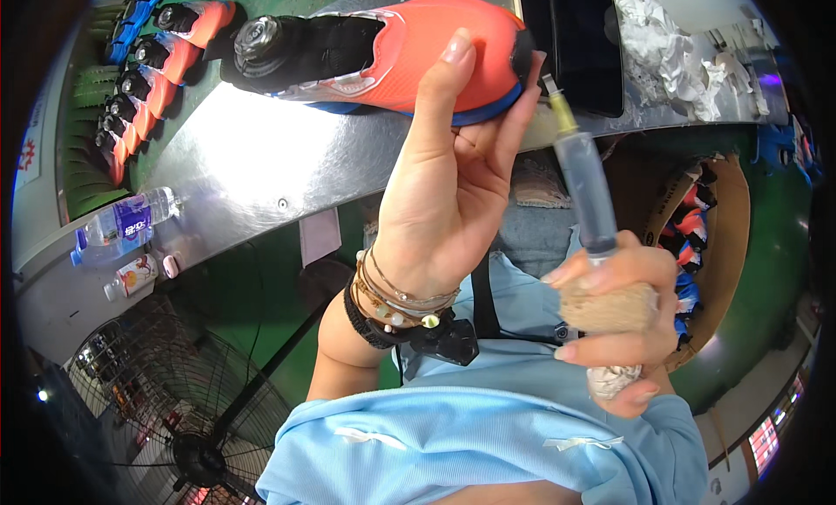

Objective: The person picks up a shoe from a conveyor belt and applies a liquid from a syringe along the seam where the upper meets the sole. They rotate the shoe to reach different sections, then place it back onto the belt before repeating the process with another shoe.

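Note:
An orange-red shoe (pixel 440 48) with a black collar and blue sole lies sideways above the metal table. My left hand (pixel 448 178) grips it near the toe, thumb on the upper and fingers under the sole; bracelets ring the wrist. In my right hand (pixel 649 270) is a clear syringe (pixel 588 191) with a yellow hub, its tip pointing up close to the shoe's toe and apart from it. Tucked between the same fingers are a beige, bristly-looking block (pixel 608 307) and a whitish wad (pixel 612 380). A clear round piece (pixel 259 37) sits at the shoe's heel end.
Several similar shoes (pixel 159 89) stand in a row at the far left. Bottles (pixel 126 225) lie on the left edge, above a fan (pixel 196 453). A dark flat tray-like thing (pixel 588 48) and crumpled white paper (pixel 662 57) are at the back right. A cardboard box (pixel 730 244) holds more shoes.

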`<act>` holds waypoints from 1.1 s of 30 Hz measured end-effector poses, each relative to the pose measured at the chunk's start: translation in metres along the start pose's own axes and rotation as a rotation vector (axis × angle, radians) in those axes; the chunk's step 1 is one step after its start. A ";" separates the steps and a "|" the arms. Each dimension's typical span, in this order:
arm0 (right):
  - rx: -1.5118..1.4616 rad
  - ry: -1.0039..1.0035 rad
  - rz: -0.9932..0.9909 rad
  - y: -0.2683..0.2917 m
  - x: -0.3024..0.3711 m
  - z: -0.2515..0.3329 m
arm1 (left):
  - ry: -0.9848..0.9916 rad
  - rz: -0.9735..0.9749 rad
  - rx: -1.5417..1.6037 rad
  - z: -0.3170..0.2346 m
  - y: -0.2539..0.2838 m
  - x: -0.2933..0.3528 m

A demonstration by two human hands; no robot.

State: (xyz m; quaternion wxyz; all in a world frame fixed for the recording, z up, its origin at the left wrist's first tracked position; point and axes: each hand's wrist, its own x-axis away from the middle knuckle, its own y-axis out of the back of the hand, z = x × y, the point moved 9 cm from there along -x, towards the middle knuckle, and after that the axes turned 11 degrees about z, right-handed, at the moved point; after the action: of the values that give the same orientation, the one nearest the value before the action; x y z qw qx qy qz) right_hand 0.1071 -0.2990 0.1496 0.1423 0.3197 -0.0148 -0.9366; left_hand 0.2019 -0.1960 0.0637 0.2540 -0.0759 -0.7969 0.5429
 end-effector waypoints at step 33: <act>0.804 -0.331 -0.071 0.093 -0.008 -0.043 | -0.442 -0.082 -0.340 -0.262 0.101 -0.140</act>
State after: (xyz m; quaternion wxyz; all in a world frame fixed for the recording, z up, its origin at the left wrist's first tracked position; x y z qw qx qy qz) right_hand 0.1632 -0.3834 0.1314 -0.0302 0.1958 -0.3897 -0.8994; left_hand 0.4345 0.0051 0.0006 0.0796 0.0351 -0.9150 0.3941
